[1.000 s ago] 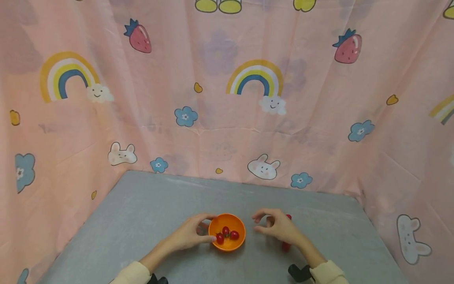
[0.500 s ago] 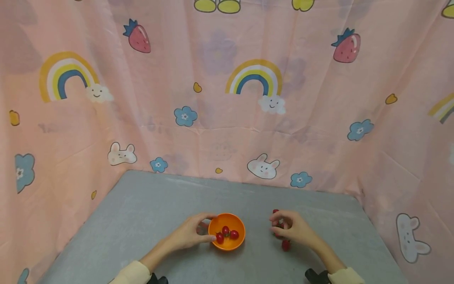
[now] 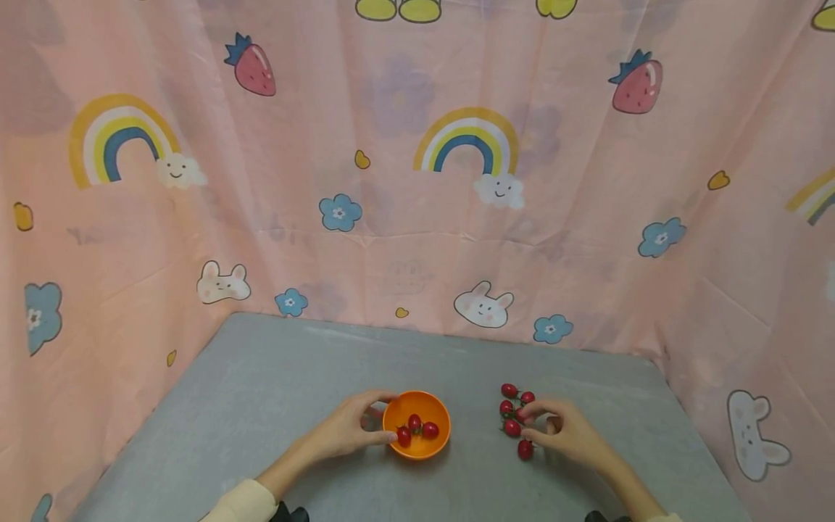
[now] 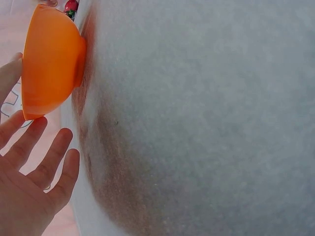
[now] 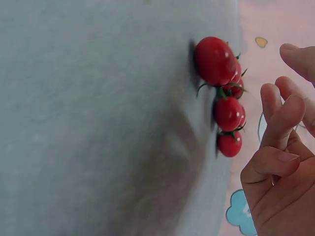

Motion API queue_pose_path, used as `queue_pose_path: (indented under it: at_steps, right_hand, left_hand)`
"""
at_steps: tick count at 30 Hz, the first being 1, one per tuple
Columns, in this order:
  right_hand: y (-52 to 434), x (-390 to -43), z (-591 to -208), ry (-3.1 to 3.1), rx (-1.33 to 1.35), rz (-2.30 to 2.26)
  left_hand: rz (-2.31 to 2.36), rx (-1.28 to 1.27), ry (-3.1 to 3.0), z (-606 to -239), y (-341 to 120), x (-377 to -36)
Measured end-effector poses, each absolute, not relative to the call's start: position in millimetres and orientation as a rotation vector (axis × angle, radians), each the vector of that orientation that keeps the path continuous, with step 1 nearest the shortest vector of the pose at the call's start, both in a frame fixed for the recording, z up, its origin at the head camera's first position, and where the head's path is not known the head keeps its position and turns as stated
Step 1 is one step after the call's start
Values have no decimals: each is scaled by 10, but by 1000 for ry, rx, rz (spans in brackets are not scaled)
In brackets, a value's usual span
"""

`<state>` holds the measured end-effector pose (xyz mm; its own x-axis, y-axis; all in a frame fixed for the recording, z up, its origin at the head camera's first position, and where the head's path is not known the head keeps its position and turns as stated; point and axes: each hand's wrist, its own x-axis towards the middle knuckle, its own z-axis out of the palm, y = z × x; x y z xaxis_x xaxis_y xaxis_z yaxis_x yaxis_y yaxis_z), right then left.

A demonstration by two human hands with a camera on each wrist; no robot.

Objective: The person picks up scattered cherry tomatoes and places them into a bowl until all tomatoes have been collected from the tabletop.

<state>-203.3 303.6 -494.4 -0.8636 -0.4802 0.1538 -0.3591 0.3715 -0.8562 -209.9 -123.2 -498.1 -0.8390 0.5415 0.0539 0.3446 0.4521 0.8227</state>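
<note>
Backdrop: a pink printed curtain (image 3: 417, 181) with rainbows, strawberries, rabbits and blue flowers hangs behind and to both sides of the orange bowl; no readable writing or brand shows anywhere.
Table: a grey table (image 3: 293, 377) carries the orange bowl near its front edge.
Orange bowl: the orange bowl (image 3: 417, 425) stands upright, with three red tomatoes inside; the left-wrist view shows its outer wall (image 4: 49, 59) against the fingertips.
Left hand: the left hand (image 3: 346, 429) lies left of the orange bowl, thumb and fingers curved round the rim and touching it, as it did a second ago.
Right hand: the right hand (image 3: 564, 433) is well right of the orange bowl, fingers curled and held loosely, gripping nothing in the wrist view (image 5: 280, 162), fingertips just beside the tomato cluster.
Tomato cluster: the tomato cluster (image 3: 514, 417) of small red fruit on green stems lies on the table right of the orange bowl, just left of the right hand; close up (image 5: 224, 93).
Change: a second ago the right hand hovered close beside the orange bowl and covered most of the cluster; now it sits farther right and the cluster lies uncovered.
</note>
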Motion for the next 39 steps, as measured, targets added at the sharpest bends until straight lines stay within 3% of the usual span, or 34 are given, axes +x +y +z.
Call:
queue_pose_path:
  at_steps: [17,39]
  right_hand:
    - [3042,-1857,-4996,2587,-451,-1321]
    - [3008,-1860,-5044,2608,-587,-1191]
  left_hand:
    - [1332,785,2499,-4986,-1232,-2102]
    - [1317,794,2513,-5008,-1235,-2111]
